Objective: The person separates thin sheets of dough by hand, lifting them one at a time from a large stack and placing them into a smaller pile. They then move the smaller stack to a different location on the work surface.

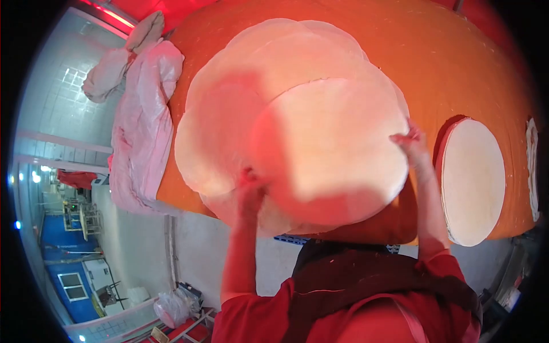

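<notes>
A thin, round, pale sheet [343,143] that looks like flatbread or rolled dough lies over a spread of similar overlapping sheets [229,114]. My right hand [410,142] pinches its right edge, with the fingers closed on the rim. At its left edge is my left hand [250,186], fingers closed; shadow and blur make the grip there hard to see, but it appears to hold the same sheet. The near edge of the sheet reaches the front of the table, close to my body.
An orange-covered table [429,63] carries the sheets. To the right stands a stack of round pale sheets [473,183]. Plastic-wrapped cloth [146,126] lies along the left edge. A bagged bundle [176,307] sits low at the left, by a red frame.
</notes>
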### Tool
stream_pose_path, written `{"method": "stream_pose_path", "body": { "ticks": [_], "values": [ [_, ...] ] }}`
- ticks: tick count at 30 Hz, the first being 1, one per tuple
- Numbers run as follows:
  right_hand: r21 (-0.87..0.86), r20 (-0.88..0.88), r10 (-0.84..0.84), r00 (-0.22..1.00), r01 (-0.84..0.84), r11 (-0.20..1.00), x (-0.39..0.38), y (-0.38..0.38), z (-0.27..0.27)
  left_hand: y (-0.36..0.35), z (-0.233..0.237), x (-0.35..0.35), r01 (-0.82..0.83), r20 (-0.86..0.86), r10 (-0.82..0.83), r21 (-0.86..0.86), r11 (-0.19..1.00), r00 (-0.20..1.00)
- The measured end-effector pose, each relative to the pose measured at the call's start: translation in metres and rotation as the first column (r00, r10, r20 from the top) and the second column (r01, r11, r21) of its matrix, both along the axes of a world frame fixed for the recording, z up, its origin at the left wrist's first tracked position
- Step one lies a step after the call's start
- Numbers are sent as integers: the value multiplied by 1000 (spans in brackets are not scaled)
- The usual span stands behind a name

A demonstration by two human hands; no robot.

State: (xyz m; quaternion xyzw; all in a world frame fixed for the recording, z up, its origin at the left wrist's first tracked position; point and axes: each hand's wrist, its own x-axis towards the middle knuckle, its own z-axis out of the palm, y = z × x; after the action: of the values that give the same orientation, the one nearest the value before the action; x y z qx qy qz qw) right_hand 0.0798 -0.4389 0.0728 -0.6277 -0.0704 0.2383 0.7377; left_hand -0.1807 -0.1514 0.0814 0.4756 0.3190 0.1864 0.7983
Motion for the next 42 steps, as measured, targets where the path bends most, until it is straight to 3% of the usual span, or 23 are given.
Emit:
{"method": "stream_pose_path", "body": {
  "ticks": [1, 3, 5, 7, 9, 10, 12, 13, 14, 15, 16, 17, 19, 21, 25, 27, 28, 31, 33, 34, 36, 40, 42],
  "values": [
    [-2, -2, 3, 1000, -3, 1000, 17, -6, 6, -21, 3, 4, -3, -2, 3, -2, 1000, 1000],
    [-180, -23, 123, 992, -125, 976, 44, -18, 13, -55, 15, 12, 154, 215, -56, -474, 867, 975],
    [-154, 10, 116, 993, -113, 982, 56, -27, -24, -51, -8, 10, 158, 229, -49, -490, 857, 972],
    [-122, 56, 124, 991, -117, 986, 53, -17, -23, -47, -11, 13, 156, 255, -28, -497, 853, 967],
    [-333, 88, -128, 988, 150, 931, 41, -11, -14, -49, -10, 10, 186, 338, 34, -598, 780, 941],
    [-344, 96, -115, 989, 141, 928, 44, -14, -15, -47, -15, 9, 181, 343, 49, -606, 774, 938],
    [-323, 158, 193, 968, -134, 937, 55, -24, -19, -43, -27, 8, 254, 419, 10, -568, 783, 908],
    [-337, 164, 204, 965, -140, 931, 54, -19, -24, -43, -21, 12, 251, 427, 24, -576, 778, 904],
    [-310, 423, 55, 905, 87, 947, 51, -13, -33, -43, -12, 16, 271, 411, -15, -573, 773, 912],
    [-223, 648, -87, 757, 298, 928, 43, -8, -36, -43, -7, 18, 293, 393, -58, -571, 767, 918],
    [9, 248, -135, 959, 137, 990, -13, 37, 47, -42, -10, 17, 295, 397, -52, -580, 760, 916],
    [-586, 619, 252, 744, 224, 779, -35, 50, 60, -40, -15, 17, 324, 405, -100, -535, 780, 909],
    [-383, 516, 326, 792, -127, 915, -94, 81, 70, -38, -20, 17, 368, 409, -162, -497, 786, 898],
    [-431, 463, 523, 716, -334, 838, -129, 103, 68, -38, -23, 21, 403, 508, -115, -507, 762, 854],
    [-442, 473, 503, 723, -299, 846, -148, 120, 58, -30, -21, 24, 479, 535, -204, -448, 755, 820],
    [-525, 287, 589, 756, -390, 757, -149, 118, 55, -27, -13, 26, 482, 493, -244, -443, 756, 835],
    [-528, 284, 586, 759, -386, 756, -153, 119, 52, -26, -15, 26, 485, 494, -246, -446, 752, 834],
    [-423, 296, 452, 841, -308, 852, -166, 129, 46, -21, -25, 27, 467, 455, -271, -402, 787, 848],
    [-627, 527, 469, 708, -49, 778, -169, 135, 44, -16, -24, 28, 472, 451, -305, -324, 820, 839],
    [-626, 528, 468, 709, -48, 778, -169, 135, 46, -17, -19, 28, 473, 451, -306, -323, 820, 838],
    [-767, 575, 625, 528, 82, 637, -171, 136, 50, -17, -6, 30, 443, 388, -298, -367, 818, 872],
    [-749, 643, 626, 441, 194, 633, -170, 131, 43, -15, -15, 31, 510, 490, -276, -447, 735, 827],
    [-751, 655, 649, 387, 246, 612, -172, 132, 26, -9, -23, 29, 595, 503, -401, -317, 738, 765]
  ]
}}
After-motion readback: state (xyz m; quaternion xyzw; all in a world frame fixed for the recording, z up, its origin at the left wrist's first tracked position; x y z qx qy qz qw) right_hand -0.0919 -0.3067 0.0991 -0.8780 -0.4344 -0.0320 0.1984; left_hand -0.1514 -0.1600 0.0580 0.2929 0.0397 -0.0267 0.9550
